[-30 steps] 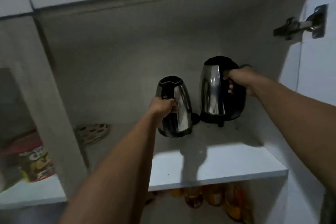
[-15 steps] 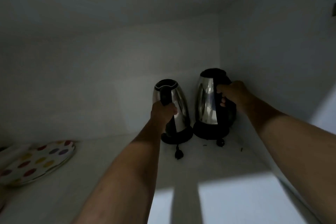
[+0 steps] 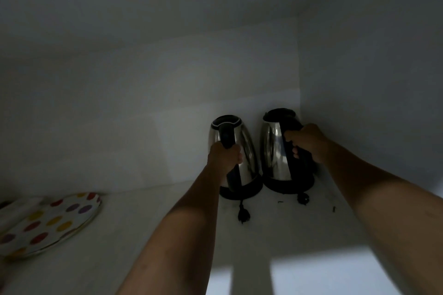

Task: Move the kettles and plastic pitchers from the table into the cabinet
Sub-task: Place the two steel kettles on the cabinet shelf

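Hands [image 3: 225, 155] [image 3: 309, 142] grip kettles [image 3: 236, 160] [image 3: 279, 151] (right kettle near wall [image 3: 371, 103]).

head view faces close into the dim cabinet shelf [image 3: 275, 235].

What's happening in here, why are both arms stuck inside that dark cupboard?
A person is putting two steel kettles away. The left hand grips the handle of the left kettle, the right hand the handle of the right kettle. Both kettles stand side by side in the back right corner of the cabinet shelf; a dotted plate lies at the left.
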Motion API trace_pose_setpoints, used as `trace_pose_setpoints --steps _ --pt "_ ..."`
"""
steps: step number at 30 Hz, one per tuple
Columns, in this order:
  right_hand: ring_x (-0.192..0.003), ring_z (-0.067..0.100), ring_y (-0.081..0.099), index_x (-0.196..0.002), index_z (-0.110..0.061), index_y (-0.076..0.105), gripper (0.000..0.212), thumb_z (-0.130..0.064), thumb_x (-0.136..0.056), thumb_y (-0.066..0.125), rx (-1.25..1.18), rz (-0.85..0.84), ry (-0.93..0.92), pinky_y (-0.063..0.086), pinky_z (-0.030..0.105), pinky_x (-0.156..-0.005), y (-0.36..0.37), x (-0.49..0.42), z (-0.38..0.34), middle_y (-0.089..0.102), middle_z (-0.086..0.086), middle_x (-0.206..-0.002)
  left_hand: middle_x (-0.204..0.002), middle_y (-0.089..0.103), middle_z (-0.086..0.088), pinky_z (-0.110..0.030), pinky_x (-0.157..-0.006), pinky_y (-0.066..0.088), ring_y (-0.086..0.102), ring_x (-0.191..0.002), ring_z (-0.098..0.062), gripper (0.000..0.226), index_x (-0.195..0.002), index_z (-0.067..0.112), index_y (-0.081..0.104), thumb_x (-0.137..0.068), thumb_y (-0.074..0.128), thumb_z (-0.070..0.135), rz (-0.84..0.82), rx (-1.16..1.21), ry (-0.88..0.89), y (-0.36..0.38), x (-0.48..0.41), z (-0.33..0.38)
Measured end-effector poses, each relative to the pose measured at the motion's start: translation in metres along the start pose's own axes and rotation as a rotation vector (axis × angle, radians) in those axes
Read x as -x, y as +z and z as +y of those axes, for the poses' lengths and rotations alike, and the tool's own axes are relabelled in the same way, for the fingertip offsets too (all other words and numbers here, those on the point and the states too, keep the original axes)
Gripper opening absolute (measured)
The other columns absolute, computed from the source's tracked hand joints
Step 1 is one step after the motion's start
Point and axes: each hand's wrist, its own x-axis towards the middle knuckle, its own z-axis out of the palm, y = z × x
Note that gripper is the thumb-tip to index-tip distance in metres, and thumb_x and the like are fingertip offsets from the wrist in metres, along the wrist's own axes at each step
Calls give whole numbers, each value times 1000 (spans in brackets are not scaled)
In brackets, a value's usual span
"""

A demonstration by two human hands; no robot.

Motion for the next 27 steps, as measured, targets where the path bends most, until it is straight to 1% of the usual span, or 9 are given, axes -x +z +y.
trace_pose_setpoints --steps 3,5,6,9,13,15,18,22,27 --pt "-51 25 54 -77 1 62 14 -11 -80 68 16 20 -4 50 33 -55 6 -3 0 58 16 -63 -75 60 -12 -20 -56 54 57 -59 -16 11 -86 6 58 -96 56 2 -7 -23 24 -3 5 -7" --pt "-51 26 55 -77 1 62 15 -13 -81 67 25 41 -15 52 35 -58 10 -2 -1 59 16 -63 -79 62 -13 -18 -55 53 58 -59 -15 3 -95 6 58 -97 56 4 4 -52 40 -5 9 -14" --pt "-50 26 56 -76 1 62 15 -13 -81 67 31 48 -19 52 36 -58 12 -1 -1 60 17 -62 -80 64 -12 -19 -56 53 59 -59 -15 4 -100 5 59 -97 57 7 15 -77 53 -5 10 -17" --pt "-52 28 57 -71 1 61 18 -14 -80 66 48 49 -16 53 38 -59 13 1 -1 59 18 -59 -78 67 -10 -27 -66 54 61 -60 -16 20 -111 1 63 -95 62 14 5 -152 66 -4 7 -20" --pt "-53 29 58 -76 3 62 20 -15 -80 68 59 66 -15 54 39 -60 8 2 -4 60 19 -60 -86 71 -14 -38 -79 58 66 -72 -26 30 -108 2 65 -90 64 26 30 -197 74 -3 7 -16" --pt "-54 29 59 -79 5 64 23 -17 -79 69 64 90 -21 56 41 -62 5 1 -5 61 19 -60 -86 71 -15 -39 -79 59 66 -72 -27 36 -110 1 65 -88 63 29 37 -198 73 -3 4 -16" --pt "-53 29 59 -76 2 64 25 -22 -82 68 91 74 -26 56 39 -61 4 7 -2 63 19 -61 -88 70 -16 -40 -79 59 66 -72 -28 32 -113 1 63 -92 62 24 32 -193 60 0 0 -13" --pt "-50 28 60 -72 -1 62 27 -24 -86 65 150 108 -103 57 38 -61 7 20 4 63 18 -60 -91 66 -19 -47 -84 60 62 -72 -29 29 -118 1 57 -94 61 16 25 -142 20 4 -2 -9" --pt "-42 26 58 -79 1 63 21 -19 -87 62 170 120 -140 52 29 -49 5 22 11 63 16 -56 -91 65 -20 -38 -70 56 59 -59 -23 33 -125 0 54 -96 59 16 25 -147 -4 4 2 -7"
